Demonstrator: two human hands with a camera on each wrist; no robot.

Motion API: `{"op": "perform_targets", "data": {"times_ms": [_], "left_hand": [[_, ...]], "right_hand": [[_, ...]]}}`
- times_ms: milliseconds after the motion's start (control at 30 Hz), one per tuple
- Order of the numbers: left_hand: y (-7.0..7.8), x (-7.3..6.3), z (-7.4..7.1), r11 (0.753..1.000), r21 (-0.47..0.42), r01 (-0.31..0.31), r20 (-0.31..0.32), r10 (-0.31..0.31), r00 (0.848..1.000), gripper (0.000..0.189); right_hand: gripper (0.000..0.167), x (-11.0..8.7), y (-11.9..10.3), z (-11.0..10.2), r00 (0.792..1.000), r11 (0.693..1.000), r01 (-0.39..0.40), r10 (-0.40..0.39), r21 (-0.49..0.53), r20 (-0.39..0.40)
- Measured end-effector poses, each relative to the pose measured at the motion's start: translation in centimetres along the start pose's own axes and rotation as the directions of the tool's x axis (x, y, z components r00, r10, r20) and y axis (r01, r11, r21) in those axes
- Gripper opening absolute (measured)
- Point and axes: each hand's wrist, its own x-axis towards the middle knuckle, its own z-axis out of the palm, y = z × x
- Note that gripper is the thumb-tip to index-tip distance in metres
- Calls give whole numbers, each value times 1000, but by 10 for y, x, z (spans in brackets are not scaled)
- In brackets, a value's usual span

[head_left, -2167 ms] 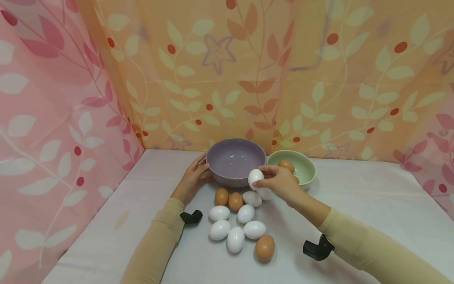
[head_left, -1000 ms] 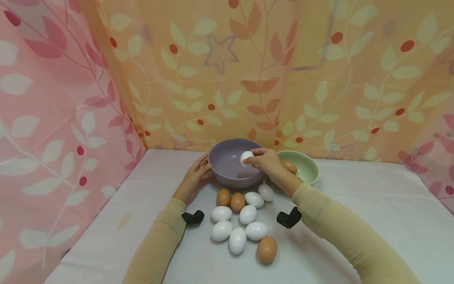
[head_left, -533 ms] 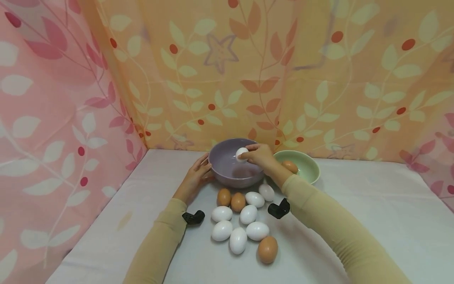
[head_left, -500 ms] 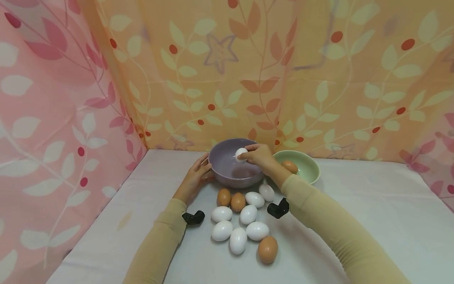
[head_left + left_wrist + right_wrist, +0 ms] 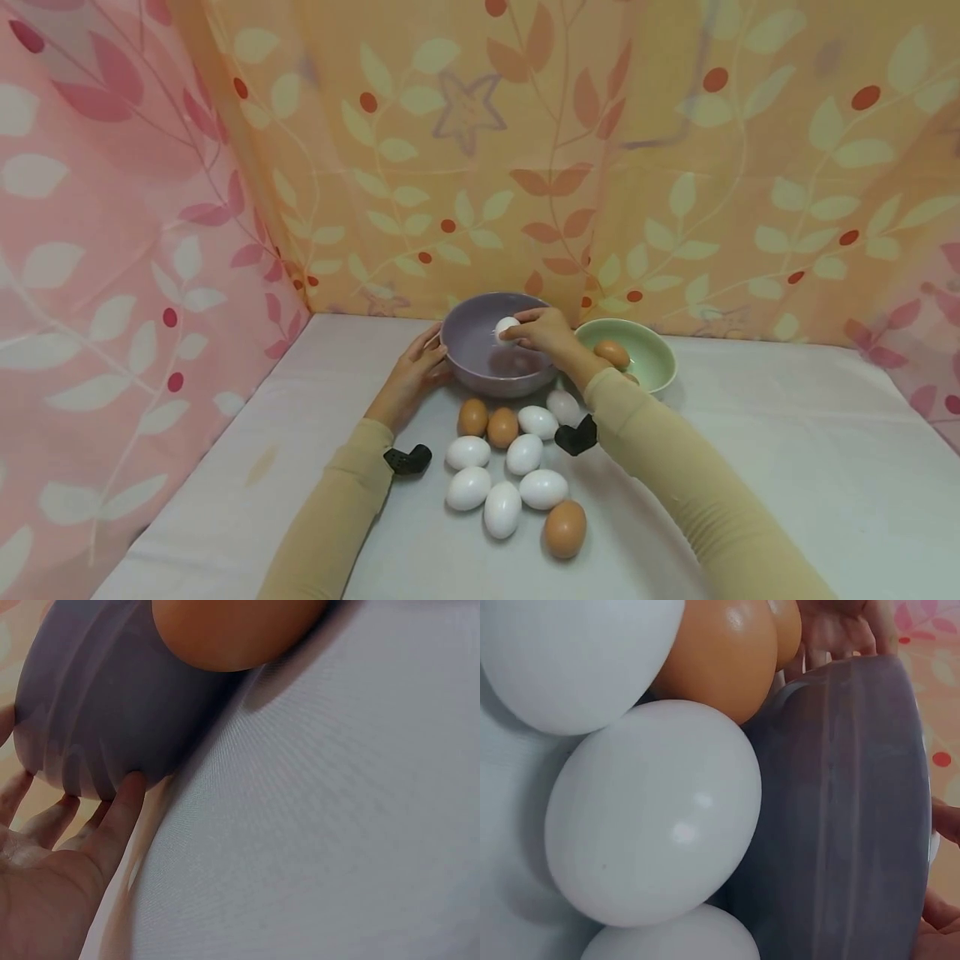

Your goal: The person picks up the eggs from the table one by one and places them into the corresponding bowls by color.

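Observation:
In the head view, a purple bowl (image 5: 498,386) stands at the back of the table. My left hand (image 5: 411,373) rests against its left side, and the left wrist view shows the spread fingers (image 5: 124,814) touching the outer wall. My right hand (image 5: 546,332) reaches over the bowl's right rim, pinching a white egg (image 5: 506,330) between thumb and fingers, inside the rim. In front of the bowl lie several white eggs (image 5: 468,488) and brown eggs (image 5: 473,417), with one brown egg (image 5: 565,529) nearest me.
A pale green bowl (image 5: 658,364) stands right of the purple one, partly behind my right forearm, with brown eggs (image 5: 612,355) in it. White cloth (image 5: 787,433) covers the table. Patterned curtains (image 5: 465,208) hang behind and at both sides.
My right hand has carried the white egg leftward from in front of the purple bowl's right edge to over its inside, then slightly lower. My left hand has stayed against the bowl.

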Motion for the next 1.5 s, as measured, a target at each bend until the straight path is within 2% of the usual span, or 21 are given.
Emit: {"op": "perform_targets", "data": {"times_ms": [133,300,433,600,667,867,1200,1500], "left_hand": [[0,-1,0,1000,8,1,0,-1,1000,57],[0,-1,0,1000,13,7,-5,-7,1000,58],[-1,0,1,1000,11,12,-14,-12,1000,57],[-2,0,1,1000,10,8,-8,-8,1000,59],[-1,0,1,1000,10,5,-5,-5,1000,59],[1,0,0,1000,17,-1,2,1,1000,59],[2,0,2,1000,13,15,-2,-15,1000,59],[-1,2,2,1000,3,16,-19,-16,1000,59]], "right_hand": [[52,6,6,3,999,995,36,-36,-93,7],[47,11,12,9,994,966,107,-100,-233,43],[47,11,14,12,990,954,137,-122,-265,72],[48,11,15,13,981,922,185,-151,-339,122],[49,11,15,14,980,919,187,-149,-346,135],[48,13,15,15,983,940,148,-106,-306,150],[48,15,16,16,985,939,118,-69,-323,157],[42,15,15,17,980,890,157,-87,-427,178]]}}
